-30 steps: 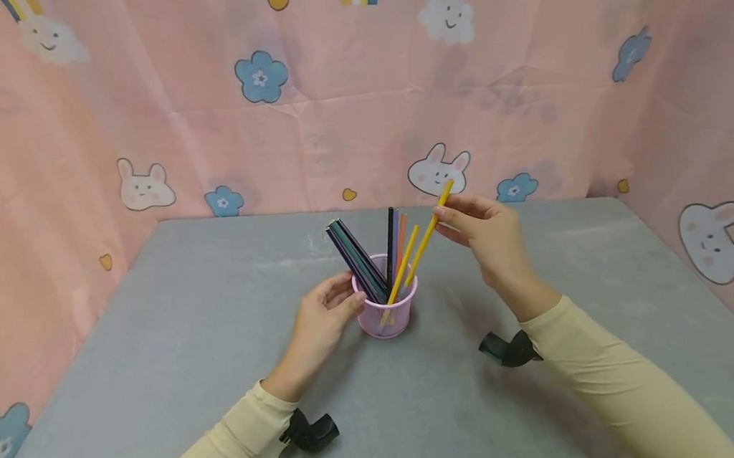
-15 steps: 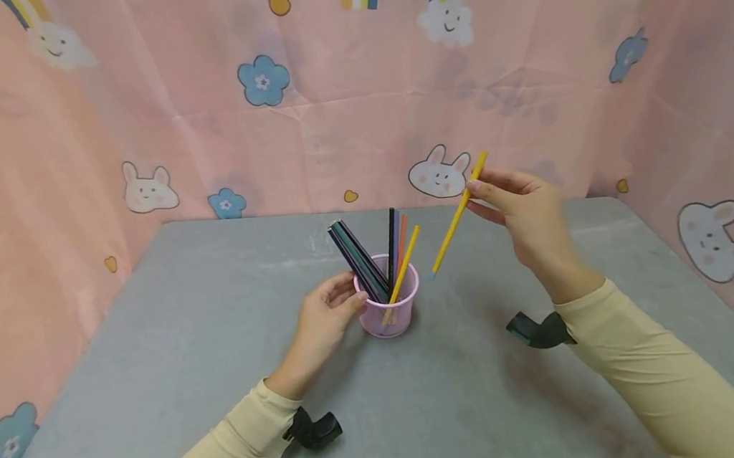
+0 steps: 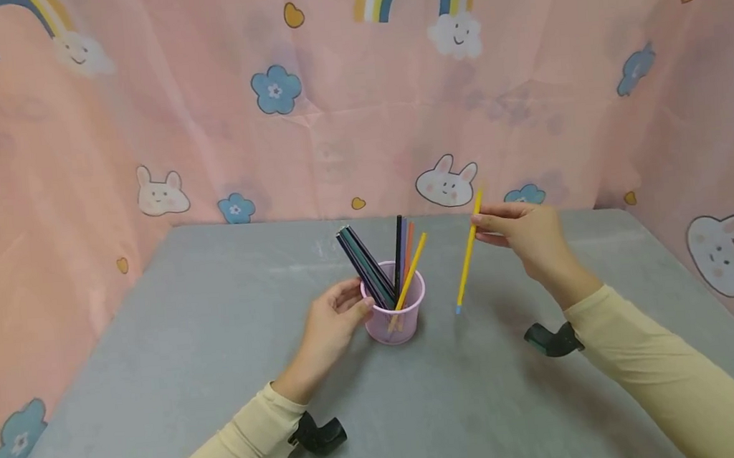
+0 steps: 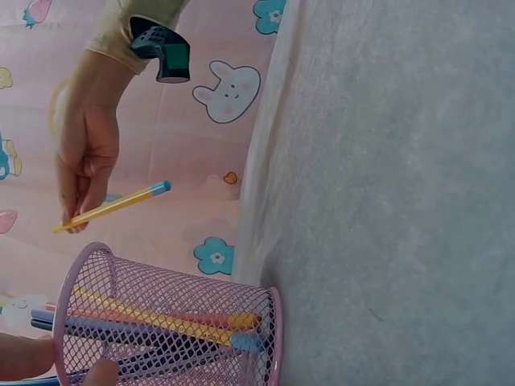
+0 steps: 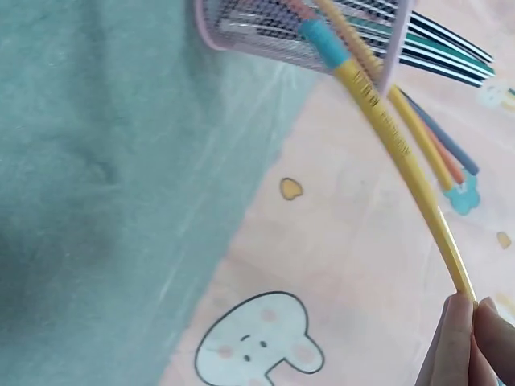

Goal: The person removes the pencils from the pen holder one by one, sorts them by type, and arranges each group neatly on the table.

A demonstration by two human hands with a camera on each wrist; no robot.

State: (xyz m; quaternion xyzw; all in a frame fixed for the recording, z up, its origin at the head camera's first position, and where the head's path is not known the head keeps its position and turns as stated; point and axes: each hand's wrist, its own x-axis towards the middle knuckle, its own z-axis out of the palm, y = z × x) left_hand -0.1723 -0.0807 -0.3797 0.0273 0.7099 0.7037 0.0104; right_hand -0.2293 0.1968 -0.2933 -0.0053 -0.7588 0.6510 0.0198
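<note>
In the head view a pink mesh pen cup (image 3: 395, 327) stands upright on the grey table, with several pencils leaning in it. My left hand (image 3: 329, 329) grips its left side, the thumb at the rim. To the right of the cup, my right hand (image 3: 529, 238) pinches a yellow pencil (image 3: 469, 260) near its upper end. Its blue end points down, above the table and apart from the cup. Another yellow pencil (image 3: 412, 268) leans inside the cup beside a bundle of dark pencils (image 3: 365, 266). In the left wrist view only bits of the left fingers show.
The grey table (image 3: 219, 327) meets a pink printed cloth (image 3: 346, 130) hanging behind it and along the sides. Each forearm carries a black wrist camera, one on the left (image 3: 318, 435) and one on the right (image 3: 553, 340).
My right hand has moved the yellow pencil up and right out of the cup, then down a little beside it. The left hand stays on the cup.
</note>
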